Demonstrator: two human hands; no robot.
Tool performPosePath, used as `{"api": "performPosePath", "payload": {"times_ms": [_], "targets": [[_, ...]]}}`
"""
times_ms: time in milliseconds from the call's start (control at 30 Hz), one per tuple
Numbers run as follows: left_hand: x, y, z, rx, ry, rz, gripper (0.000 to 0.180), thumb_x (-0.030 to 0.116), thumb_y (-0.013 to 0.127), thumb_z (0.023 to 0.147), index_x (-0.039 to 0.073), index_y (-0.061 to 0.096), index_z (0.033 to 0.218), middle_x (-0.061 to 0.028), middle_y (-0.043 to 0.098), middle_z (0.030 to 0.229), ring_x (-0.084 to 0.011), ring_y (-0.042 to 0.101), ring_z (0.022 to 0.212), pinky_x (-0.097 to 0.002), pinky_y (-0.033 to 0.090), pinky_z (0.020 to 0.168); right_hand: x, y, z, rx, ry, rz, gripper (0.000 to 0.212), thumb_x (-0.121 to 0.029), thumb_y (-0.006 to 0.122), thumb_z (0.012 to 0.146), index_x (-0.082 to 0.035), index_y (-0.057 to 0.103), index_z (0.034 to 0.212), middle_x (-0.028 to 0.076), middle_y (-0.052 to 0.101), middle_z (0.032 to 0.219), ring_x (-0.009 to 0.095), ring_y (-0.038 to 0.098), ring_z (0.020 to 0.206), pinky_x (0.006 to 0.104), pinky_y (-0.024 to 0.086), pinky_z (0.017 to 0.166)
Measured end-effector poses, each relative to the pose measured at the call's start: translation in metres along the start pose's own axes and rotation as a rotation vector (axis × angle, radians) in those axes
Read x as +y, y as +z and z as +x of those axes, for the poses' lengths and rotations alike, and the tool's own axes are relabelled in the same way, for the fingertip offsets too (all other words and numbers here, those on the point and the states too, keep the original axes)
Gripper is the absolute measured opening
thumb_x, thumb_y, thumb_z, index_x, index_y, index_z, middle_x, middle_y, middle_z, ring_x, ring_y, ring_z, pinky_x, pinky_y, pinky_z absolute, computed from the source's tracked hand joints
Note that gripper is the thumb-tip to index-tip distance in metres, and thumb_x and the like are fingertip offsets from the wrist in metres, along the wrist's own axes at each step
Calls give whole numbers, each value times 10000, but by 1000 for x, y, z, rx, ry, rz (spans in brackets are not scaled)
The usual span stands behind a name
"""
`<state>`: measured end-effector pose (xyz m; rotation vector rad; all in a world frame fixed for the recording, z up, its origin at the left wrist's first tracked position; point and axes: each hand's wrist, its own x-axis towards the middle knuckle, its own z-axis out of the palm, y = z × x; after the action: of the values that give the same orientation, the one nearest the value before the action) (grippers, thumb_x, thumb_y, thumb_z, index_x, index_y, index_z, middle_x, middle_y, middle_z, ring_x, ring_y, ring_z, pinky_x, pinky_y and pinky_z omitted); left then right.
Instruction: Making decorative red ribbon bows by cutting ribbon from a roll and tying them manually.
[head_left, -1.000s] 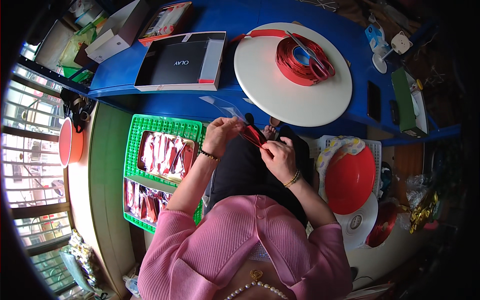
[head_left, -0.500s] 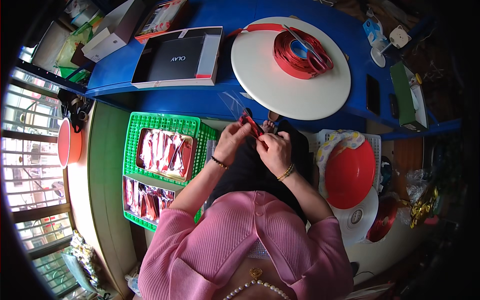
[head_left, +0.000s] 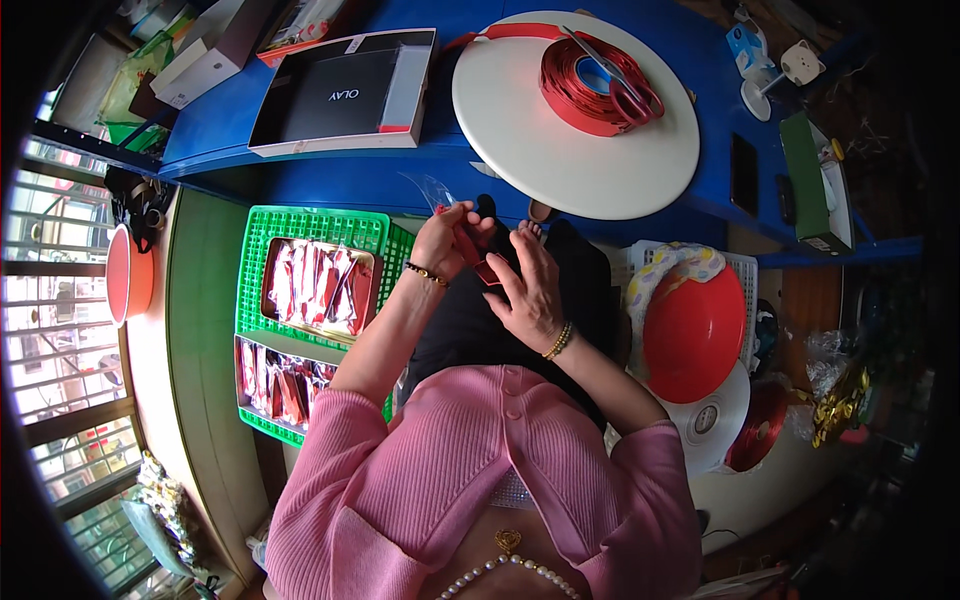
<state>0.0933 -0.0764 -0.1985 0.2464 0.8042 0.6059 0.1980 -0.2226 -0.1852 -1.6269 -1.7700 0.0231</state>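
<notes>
My left hand [head_left: 445, 240] is closed on a dark red ribbon piece [head_left: 466, 246], held above my lap. A clear plastic sleeve [head_left: 430, 190] sticks out beyond its fingers; how far the ribbon sits inside it is hidden. My right hand [head_left: 530, 296] is just to the right, fingers spread apart and nothing gripped in it. The ribbon's lower end hangs close to its fingertips; whether they touch I cannot tell. To the left, a green plastic basket [head_left: 250, 250] carries an open box [head_left: 376, 290] and a second box [head_left: 290, 350], both filled with several shiny red packets.
On the blue table [head_left: 700, 40] stands a white round board [head_left: 500, 150] with a red ribbon roll [head_left: 570, 100] and scissors [head_left: 625, 85] on it. A black-and-white box [head_left: 330, 95] lies left of it, a phone [head_left: 744, 172] right. A red basin [head_left: 695, 335] stands at my right.
My right hand has let go of the red piece and spread its fingers. My left hand has shifted left and up with the ribbon and sleeve. The whole view has tilted slightly.
</notes>
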Motion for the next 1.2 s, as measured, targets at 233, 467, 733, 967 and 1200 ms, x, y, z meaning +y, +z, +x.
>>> {"api": "performPosePath", "payload": {"times_ms": [233, 467, 733, 967, 1200], "targets": [[-2, -7, 2, -10, -65, -2, 183, 162, 378, 951, 17, 490, 959, -97, 563, 776, -262, 603, 739, -419, 513, 766, 5, 8, 2, 34, -21, -74, 376, -74, 692, 641, -93, 634, 1012, 150, 447, 1289, 337, 347, 1272, 480, 309, 979], [-34, -5, -14, -93, -121, 5, 282, 270, 374, 968, 30, 513, 1015, -101, 600, 905, -223, 599, 809, -364, 483, 791, 5, 17, 1, 68, -15, -88, 282, -64, 672, 681, -93, 655, 962, 103, 487, 1265, 324, 355, 1276, 478, 308, 978], [-9, -26, -5, -196, -192, 73, 441, 434, 375, 949, 37, 495, 1099, -123, 597, 1028, -244, 593, 955, -422, 460, 870, 7, 17, -6, 76, -22, -75, 248, -72, 675, 697, -93, 656, 944, 93, 521, 1240, 312, 387, 1261, 478, 309, 977], [-29, -34, -4, -50, -83, 69, 349, 292, 330, 979, -3, 481, 1091, -146, 610, 1019, -261, 598, 933, -378, 472, 841, 5, 32, -7, 57, -68, -128, 164, -125, 600, 761, -93, 649, 914, 75, 505, 1247, 273, 377, 1261, 487, 298, 976], [-52, -33, -14, -31, -198, 87, 357, 270, 303, 980, 15, 552, 1012, -92, 606, 905, -201, 577, 810, -345, 466, 766, 7, 36, -14, 31, -36, -142, 130, -124, 586, 770, -88, 646, 880, 70, 500, 1251, 259, 373, 1271, 486, 293, 981]]}}
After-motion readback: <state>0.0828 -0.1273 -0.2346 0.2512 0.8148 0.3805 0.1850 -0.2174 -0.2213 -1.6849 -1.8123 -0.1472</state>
